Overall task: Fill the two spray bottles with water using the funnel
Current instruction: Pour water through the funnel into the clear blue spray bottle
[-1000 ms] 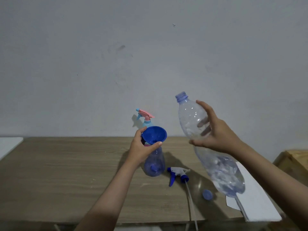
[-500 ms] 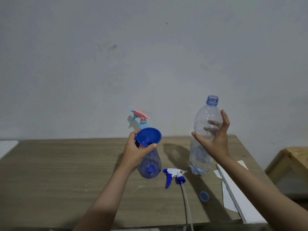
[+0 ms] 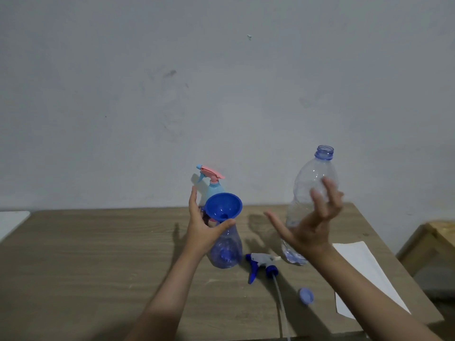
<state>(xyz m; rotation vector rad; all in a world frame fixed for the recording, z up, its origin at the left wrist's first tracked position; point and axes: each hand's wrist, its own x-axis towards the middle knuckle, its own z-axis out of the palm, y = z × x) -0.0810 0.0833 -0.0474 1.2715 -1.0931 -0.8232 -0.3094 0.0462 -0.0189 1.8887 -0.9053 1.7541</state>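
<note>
A blue funnel (image 3: 223, 206) sits in the neck of a clear blue spray bottle (image 3: 227, 249) standing on the wooden table (image 3: 86, 254). My left hand (image 3: 203, 227) is wrapped around that bottle's neck just under the funnel. Behind it stands a second spray bottle (image 3: 212, 185), light blue with a pink trigger head. A large clear water bottle (image 3: 307, 193), uncapped, stands upright on the table to the right with a little water at its bottom. My right hand (image 3: 310, 225) is in front of it, fingers spread, holding nothing.
A blue and white spray head (image 3: 261, 263) with its long tube lies on the table in front of the bottles. A blue cap (image 3: 306, 295) lies near the front edge. White paper (image 3: 362, 274) lies at the right. A wooden stool (image 3: 435, 239) stands beyond the table's right edge.
My right hand tipped the water bottle back upright, set it down on the table to the right and let go of it. My left hand stayed on the spray bottle.
</note>
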